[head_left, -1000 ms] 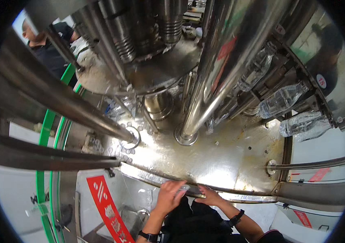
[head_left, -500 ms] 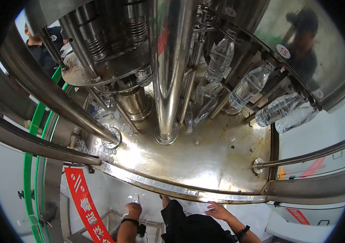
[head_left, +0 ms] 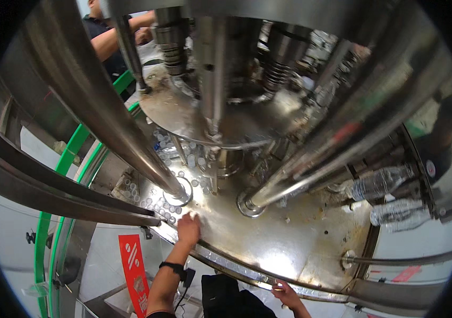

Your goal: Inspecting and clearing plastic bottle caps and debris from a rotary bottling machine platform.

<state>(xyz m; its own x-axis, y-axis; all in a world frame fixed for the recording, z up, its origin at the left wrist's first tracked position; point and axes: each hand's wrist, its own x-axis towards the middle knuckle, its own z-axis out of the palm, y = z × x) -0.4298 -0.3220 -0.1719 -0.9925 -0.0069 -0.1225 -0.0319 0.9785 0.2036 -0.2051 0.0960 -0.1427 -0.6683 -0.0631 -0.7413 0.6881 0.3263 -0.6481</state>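
My left hand (head_left: 189,229) reaches over the front rim of the machine's steel deck (head_left: 242,238), its fingers pointing at a cluster of small clear bottle caps (head_left: 162,205). Motion smears those fingertips, and I cannot make out whether anything is between them. At the deck's curved front edge is my right hand (head_left: 287,294), fingers loosely bent and apart, with nothing visible in it. Clear plastic bottles (head_left: 379,183) hang tilted from the machine at the right, away from both hands.
Thick steel posts (head_left: 289,169) slant down to the deck. A round steel plate (head_left: 220,124) stands above it. Green guide rails (head_left: 72,153) curve along the left. A red banner (head_left: 134,273) hangs below the rim. Another person's arm (head_left: 106,45) reaches in at far left.
My left hand, earlier below the rim with a small clear bottle showing at its fingers, has moved up over the deck. The view has shifted left. My right hand stays near the rim.
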